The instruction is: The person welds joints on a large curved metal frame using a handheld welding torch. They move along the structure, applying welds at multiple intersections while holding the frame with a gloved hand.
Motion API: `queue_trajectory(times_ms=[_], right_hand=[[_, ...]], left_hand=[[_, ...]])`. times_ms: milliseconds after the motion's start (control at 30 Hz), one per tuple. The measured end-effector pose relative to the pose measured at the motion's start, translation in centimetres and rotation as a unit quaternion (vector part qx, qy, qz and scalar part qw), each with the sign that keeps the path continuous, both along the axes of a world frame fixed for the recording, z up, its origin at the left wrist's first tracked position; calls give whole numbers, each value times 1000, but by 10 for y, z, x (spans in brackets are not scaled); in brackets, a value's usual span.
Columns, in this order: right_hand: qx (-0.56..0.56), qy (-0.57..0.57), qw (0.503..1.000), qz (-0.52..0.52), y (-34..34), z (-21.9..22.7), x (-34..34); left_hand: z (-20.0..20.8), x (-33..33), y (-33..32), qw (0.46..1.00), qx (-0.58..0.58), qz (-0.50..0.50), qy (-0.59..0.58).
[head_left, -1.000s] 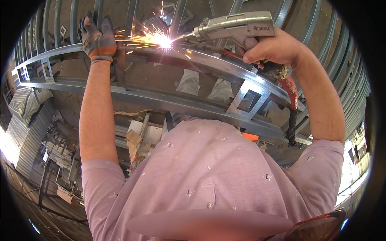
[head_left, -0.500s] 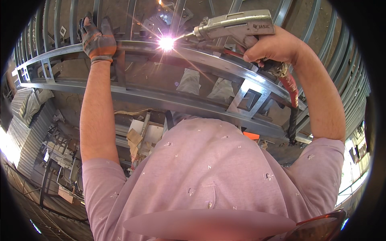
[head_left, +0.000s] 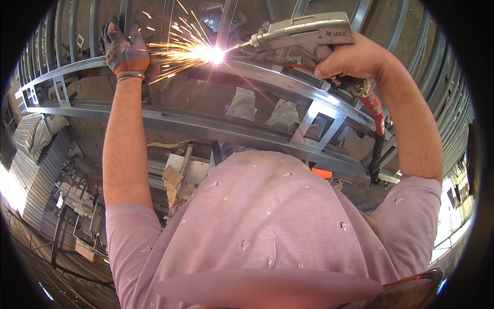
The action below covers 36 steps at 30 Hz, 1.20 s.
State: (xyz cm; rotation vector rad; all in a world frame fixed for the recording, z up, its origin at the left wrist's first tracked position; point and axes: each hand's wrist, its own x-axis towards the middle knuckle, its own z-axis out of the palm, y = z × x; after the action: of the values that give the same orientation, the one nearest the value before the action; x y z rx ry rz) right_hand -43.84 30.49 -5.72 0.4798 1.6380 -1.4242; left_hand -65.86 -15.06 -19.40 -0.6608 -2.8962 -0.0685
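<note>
My right hand point(head_left: 345, 62) is bare and wrapped round the grip of a grey metal welding gun point(head_left: 303, 33). Its thin tip points left at the upper rail of a metal frame point(head_left: 267, 77), where a bright arc point(head_left: 215, 55) glares and throws orange sparks leftward. The glare hides the joint itself. In a dark glove with orange areas, my left hand point(head_left: 126, 54) rests at the same rail, left of the arc. Its thumb and fingers lie on either side of an upright metal bar point(head_left: 125, 15), closed about it; part of the grip is hidden.
A red and black cable point(head_left: 376, 116) hangs from the gun over the frame's right side. The lower rail point(head_left: 221, 123) runs close to my body, with square metal inserts point(head_left: 320, 125) between the rails. Parallel bars point(head_left: 401, 26) extend beyond. Corrugated sheets point(head_left: 38, 159) stand at left.
A spray of orange sparks now bursts leftward from the arc, where before only a few thin streaks showed. The gun and my right hand have shifted very slightly right; my left hand stays put.
</note>
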Motion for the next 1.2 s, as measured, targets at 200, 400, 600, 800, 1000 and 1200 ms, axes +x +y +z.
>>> queue_trajectory(times_ms=[200, 400, 600, 800, 1000, 1200], right_hand=[[-8, -17, 1000, 4, 4, 2, -1], [4, -9, 1000, -7, 6, 2, 2], [-14, -16, 1000, -16, 9, 1, 3], [-17, -21, 1000, -9, 11, 4, 3], [33, 6, 997, -66, 21, 33, 16], [114, 49, 987, -105, 26, 130, 83]], left_hand=[[13, 5, 17, 994, 107, -4, -10], [10, 6, 14, 996, 74, 24, -34], [15, 10, 20, 994, 72, 58, -50], [14, 8, 21, 993, 96, 43, -48], [20, 8, 29, 993, 94, 49, -47], [18, 8, 35, 992, 80, 66, -73]])
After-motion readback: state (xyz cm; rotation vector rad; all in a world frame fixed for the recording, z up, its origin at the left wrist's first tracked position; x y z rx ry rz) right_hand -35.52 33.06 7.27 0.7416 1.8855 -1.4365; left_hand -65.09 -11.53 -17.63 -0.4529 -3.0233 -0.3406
